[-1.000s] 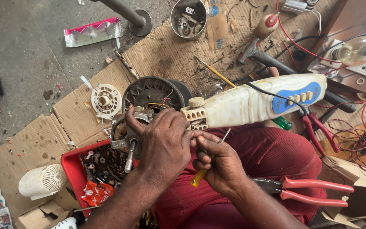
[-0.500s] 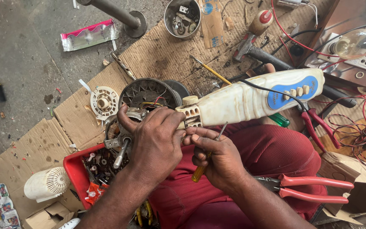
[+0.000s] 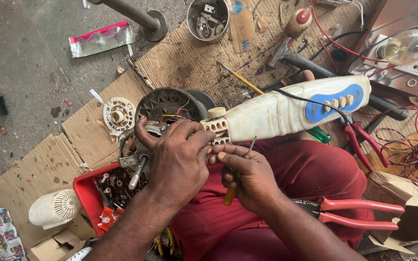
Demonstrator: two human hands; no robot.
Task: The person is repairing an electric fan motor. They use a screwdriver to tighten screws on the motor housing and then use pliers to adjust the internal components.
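- Nearest me, my right hand (image 3: 247, 176) is curled shut around a thin screwdriver with an amber plastic handle (image 3: 237, 175), its metal tip poking up past my fingers toward the appliance neck.
- My left hand (image 3: 177, 162) is clamped over the end of the cream-white plastic appliance housing with a blue oval button panel (image 3: 286, 113), the thumb hooked round a bare metal motor part (image 3: 139, 159) just beside it.
- That housing lies across my lap on red trousers (image 3: 315, 179), its neck toward my hands and the handle end pointing away to the right.
- I judge the shell stiff, smooth and a bit slippery, fairly light at the handle and heavier at the motor end; the ribbed neck looks the surest place to take hold, and the thin coloured wires there look fragile.
- Red-handled pliers (image 3: 359, 212) rest on my right thigh, near that forearm.
- On my left, a red plastic tray of small metal parts (image 3: 85, 193) sits on brown cardboard sheeting (image 3: 39, 164), with a white vented plastic cap (image 3: 54, 208) beside it.
- Beyond the hands, a round dark fan guard (image 3: 168, 104) and a white plastic disc (image 3: 118, 115).
- Farthest off, a metal tin of screws (image 3: 208, 19) and a clear glass bulb on a switchboard (image 3: 405, 47).
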